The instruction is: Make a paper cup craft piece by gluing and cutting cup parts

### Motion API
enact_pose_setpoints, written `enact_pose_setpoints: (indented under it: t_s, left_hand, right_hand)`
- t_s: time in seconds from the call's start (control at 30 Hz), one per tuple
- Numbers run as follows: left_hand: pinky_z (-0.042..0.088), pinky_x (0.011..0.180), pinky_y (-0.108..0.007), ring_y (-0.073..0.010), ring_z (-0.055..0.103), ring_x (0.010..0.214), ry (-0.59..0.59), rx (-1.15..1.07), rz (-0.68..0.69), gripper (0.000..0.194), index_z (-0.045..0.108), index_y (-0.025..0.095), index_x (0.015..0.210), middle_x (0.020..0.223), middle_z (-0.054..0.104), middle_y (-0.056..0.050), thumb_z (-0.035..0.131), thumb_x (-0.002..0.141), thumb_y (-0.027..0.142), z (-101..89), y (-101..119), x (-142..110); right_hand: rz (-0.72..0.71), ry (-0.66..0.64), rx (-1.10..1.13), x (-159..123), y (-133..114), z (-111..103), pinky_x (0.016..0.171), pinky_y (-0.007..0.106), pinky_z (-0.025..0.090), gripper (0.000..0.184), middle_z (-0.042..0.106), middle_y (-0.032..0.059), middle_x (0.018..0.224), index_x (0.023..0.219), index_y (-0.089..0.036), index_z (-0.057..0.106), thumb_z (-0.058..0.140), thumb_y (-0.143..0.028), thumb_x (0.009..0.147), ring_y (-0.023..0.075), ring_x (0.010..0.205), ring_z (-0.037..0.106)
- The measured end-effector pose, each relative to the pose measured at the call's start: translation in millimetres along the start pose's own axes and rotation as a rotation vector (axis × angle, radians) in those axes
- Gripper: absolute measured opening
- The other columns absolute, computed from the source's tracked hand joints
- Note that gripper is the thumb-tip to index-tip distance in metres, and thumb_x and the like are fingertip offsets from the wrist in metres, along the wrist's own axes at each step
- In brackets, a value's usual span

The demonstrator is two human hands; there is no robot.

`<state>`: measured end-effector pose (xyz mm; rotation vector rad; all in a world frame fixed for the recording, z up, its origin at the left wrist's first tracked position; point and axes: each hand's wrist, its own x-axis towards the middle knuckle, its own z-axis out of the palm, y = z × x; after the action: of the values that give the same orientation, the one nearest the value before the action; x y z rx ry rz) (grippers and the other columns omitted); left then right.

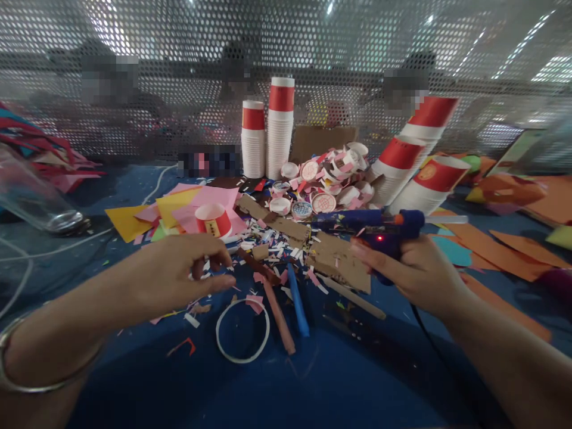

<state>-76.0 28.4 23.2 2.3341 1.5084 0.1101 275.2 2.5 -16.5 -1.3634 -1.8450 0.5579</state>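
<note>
Glue gun (351, 220) | dark blue | red light (379, 238) lit | in right hand (417, 268)

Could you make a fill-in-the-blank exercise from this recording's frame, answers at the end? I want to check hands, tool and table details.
The right hand holds a glue gun whose indicator light glows ____.
A silver bangle circles the person's ____ wrist.
In the picture, just right of the pinkish stick lies a ____ one.
The taller upright cup stack stands, as pictured, to the ____ of the shorter upright stack.

Missing words: red; left; blue; right.
</note>
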Motion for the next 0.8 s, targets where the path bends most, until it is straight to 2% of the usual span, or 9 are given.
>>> enact_pose_setpoints:
  t_s: [0.13, 0.27, 0.37, 0.43, 0.57, 0.63, 0.7, 0.77, 0.8]
  left_hand:
    - [0.037, 0.058, -0.03, -0.0179, 0.061, 0.066, -0.193, 0.037, 0.045, 0.03, 0.07, 0.024, 0.088, 0.076, 0.07, -0.001, 0.064, 0.09, 0.053, 18.9, 13.7, -1.6]
    - [0.033, 0.057, -0.031, -0.0168, 0.058, 0.064, -0.225, 0.069, 0.106, 0.018, 0.063, 0.024, 0.078, 0.071, 0.068, 0.001, 0.061, 0.089, 0.037, 32.5, 12.1, 1.1]
    - [0.032, 0.055, -0.031, -0.0156, 0.055, 0.06, -0.159, 0.089, 0.111, 0.018, 0.058, 0.023, 0.072, 0.067, 0.066, 0.001, 0.058, 0.088, 0.031, 33.6, 6.8, 2.4]
    - [0.035, 0.054, -0.03, -0.0142, 0.055, 0.057, -0.061, 0.052, 0.092, 0.017, 0.06, 0.023, 0.074, 0.067, 0.066, 0.002, 0.059, 0.088, 0.032, 25.7, 2.9, 2.1]
    - [0.043, 0.062, -0.028, -0.0134, 0.058, 0.069, 0.397, -0.007, 0.081, 0.023, 0.066, 0.022, 0.085, 0.086, 0.07, -0.002, 0.057, 0.095, 0.041, -0.7, -6.9, 4.5]
    - [0.047, 0.072, -0.03, -0.0161, 0.062, 0.087, 0.533, -0.002, 0.032, 0.03, 0.067, 0.018, 0.093, 0.109, 0.069, -0.008, 0.058, 0.098, 0.046, -8.6, -13.8, 10.3]
    - [0.047, 0.074, -0.031, -0.0171, 0.063, 0.087, 0.482, -0.005, -0.015, 0.033, 0.067, 0.017, 0.102, 0.109, 0.07, -0.008, 0.057, 0.098, 0.048, -10.1, -20.6, 18.4]
    - [0.047, 0.074, -0.031, -0.0172, 0.064, 0.082, 0.342, -0.011, -0.066, 0.032, 0.068, 0.018, 0.097, 0.096, 0.072, -0.005, 0.055, 0.099, 0.047, -8.2, -24.7, 25.0]
    - [0.047, 0.073, -0.031, -0.017, 0.064, 0.08, 0.321, 0.002, -0.076, 0.03, 0.068, 0.018, 0.092, 0.091, 0.073, -0.004, 0.055, 0.098, 0.046, -7.5, -25.0, 26.5]
  right_hand:
    - [0.025, -0.031, 0.043, 1.5, -1.2, 1.9, 0.051, 0.026, 0.04, 0.046, 0.055, 0.0, 0.056, 0.059, -0.019, 0.059, 0.069, -0.051, 0.09, 0.0137, 0.055, 0.049]
    - [0.027, -0.057, 0.065, 0.5, 2.5, 3.3, 0.05, 0.026, 0.039, 0.044, 0.052, -0.0013, 0.056, 0.062, -0.02, 0.059, 0.068, -0.051, 0.092, 0.013, 0.055, 0.046]
    - [0.02, -0.063, 0.057, -0.8, 5.1, 3.9, 0.05, 0.025, 0.039, 0.042, 0.052, -0.0018, 0.058, 0.064, -0.021, 0.059, 0.067, -0.05, 0.093, 0.0128, 0.055, 0.045]
    - [0.011, -0.057, 0.042, -1.3, 5.9, 4.0, 0.049, 0.025, 0.039, 0.045, 0.049, -0.0019, 0.057, 0.061, -0.021, 0.056, 0.067, -0.051, 0.093, 0.0126, 0.055, 0.043]
    - [-0.002, -0.051, 0.046, -2.0, 5.2, 3.7, 0.051, 0.025, 0.043, 0.043, 0.053, -0.001, 0.059, 0.062, -0.022, 0.058, 0.069, -0.049, 0.092, 0.0134, 0.057, 0.047]
    - [0.002, -0.055, 0.064, -2.6, 4.0, 3.9, 0.054, 0.026, 0.047, 0.037, 0.058, -0.0006, 0.062, 0.065, -0.022, 0.061, 0.07, -0.046, 0.092, 0.0142, 0.059, 0.051]
    - [0.005, -0.053, 0.066, -3.3, 2.9, 4.3, 0.057, 0.027, 0.05, 0.034, 0.061, 0.0003, 0.066, 0.067, -0.023, 0.062, 0.071, -0.046, 0.091, 0.0158, 0.062, 0.056]
    - [0.008, -0.048, 0.054, -3.6, 2.0, 4.7, 0.057, 0.028, 0.052, 0.032, 0.063, 0.0013, 0.068, 0.07, -0.023, 0.063, 0.069, -0.046, 0.092, 0.0175, 0.065, 0.059]
    - [0.009, -0.045, 0.049, -3.5, 1.6, 4.7, 0.056, 0.028, 0.052, 0.032, 0.063, 0.0014, 0.068, 0.07, -0.023, 0.063, 0.068, -0.046, 0.093, 0.0178, 0.065, 0.059]
